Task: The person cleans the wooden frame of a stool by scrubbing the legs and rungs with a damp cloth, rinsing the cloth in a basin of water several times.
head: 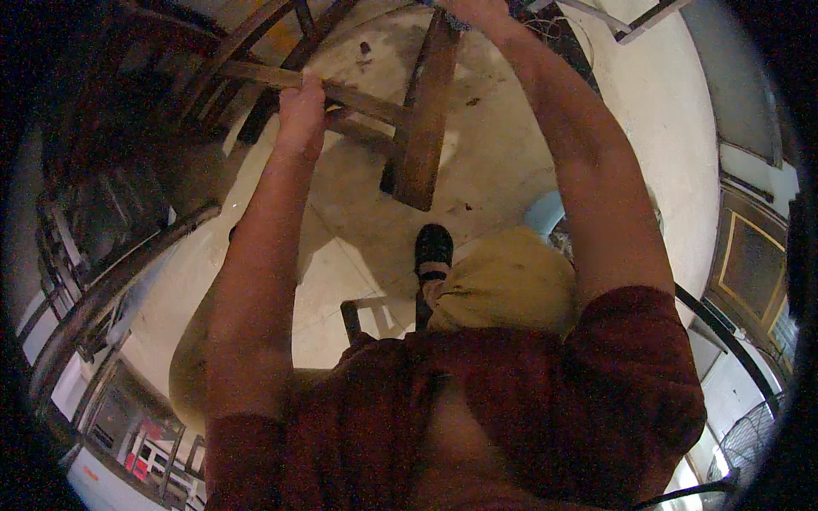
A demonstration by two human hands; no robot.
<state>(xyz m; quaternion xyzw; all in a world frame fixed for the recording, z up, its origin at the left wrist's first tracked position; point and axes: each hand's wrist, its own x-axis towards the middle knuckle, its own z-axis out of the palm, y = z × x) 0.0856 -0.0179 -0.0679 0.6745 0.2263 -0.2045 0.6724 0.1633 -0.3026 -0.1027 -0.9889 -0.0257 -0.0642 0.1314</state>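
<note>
My left hand (303,108) is closed around a wooden crossbar (367,103), part of a dark wooden furniture frame at the upper left. That rail runs right to a wide brown wooden board (427,121), which lies lengthwise before me. A second, lower rail (361,131) also meets this board. My right hand (478,11) reaches to the board's far end, at the top edge of the view. Its fingers are partly cut off, beside a small greyish patch I cannot identify, so its grip is unclear.
Dark wooden furniture parts (121,274) crowd the left. A coiled wire (556,29) lies at the upper right, near a wooden frame (629,29). Below my right forearm is a light-blue object (543,211). My shoe (434,246) stands on the floor (332,274). A fan's wire guard (748,434) shows lower right.
</note>
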